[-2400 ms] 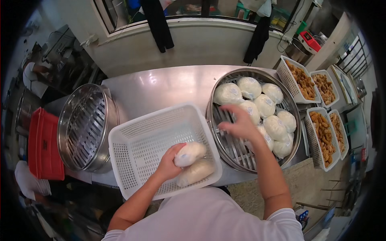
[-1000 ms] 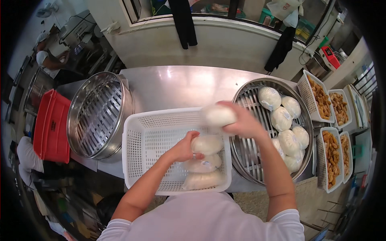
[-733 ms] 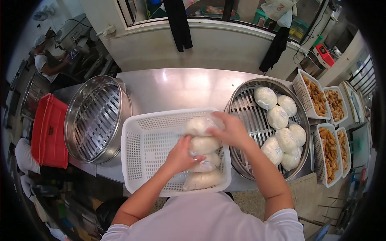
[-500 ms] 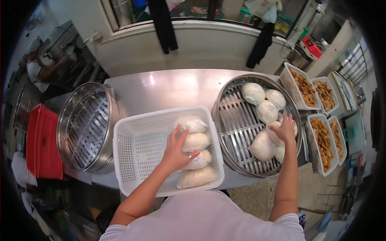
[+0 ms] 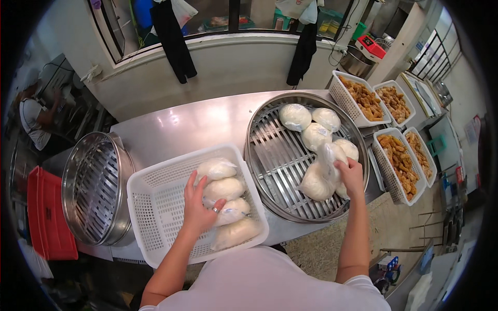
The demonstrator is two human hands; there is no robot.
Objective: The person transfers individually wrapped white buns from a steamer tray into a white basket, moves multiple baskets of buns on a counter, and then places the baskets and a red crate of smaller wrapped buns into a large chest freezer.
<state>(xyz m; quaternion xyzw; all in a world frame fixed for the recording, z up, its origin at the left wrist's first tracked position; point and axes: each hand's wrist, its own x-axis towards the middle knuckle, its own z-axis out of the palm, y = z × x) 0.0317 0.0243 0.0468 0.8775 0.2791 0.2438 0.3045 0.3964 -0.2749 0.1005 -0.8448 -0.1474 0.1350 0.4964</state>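
Observation:
Four-sided and white, a plastic basket point(image 5: 161, 217) in front of me holds a row of several white rounded packs point(image 5: 224, 190) in clear plastic, perhaps buns or dough. My left hand point(image 5: 201, 210) lies over the row, fingers spread, touching the packs without gripping one. To the right, a round metal steamer tray point(image 5: 272, 166) with a slatted base carries several more white bagged rounds point(image 5: 294, 117). There my right hand point(image 5: 351, 177) is closed on the clear plastic of one bagged white round point(image 5: 332, 155), raised somewhat above the others; its fingertips are partly hidden.
Another slatted metal steamer point(image 5: 92, 189) stands at the left beside red crates point(image 5: 47, 212). Baskets of brown fried pieces point(image 5: 397, 163) line the right side. A steel table point(image 5: 181, 127) supports these, with a wall and window beyond. Someone works at far left point(image 5: 39, 122).
My right hand has gone from spread over the bagged rounds to closed on one bag, lifting it a little. My left hand stays on the packs. The whole view has turned rightward.

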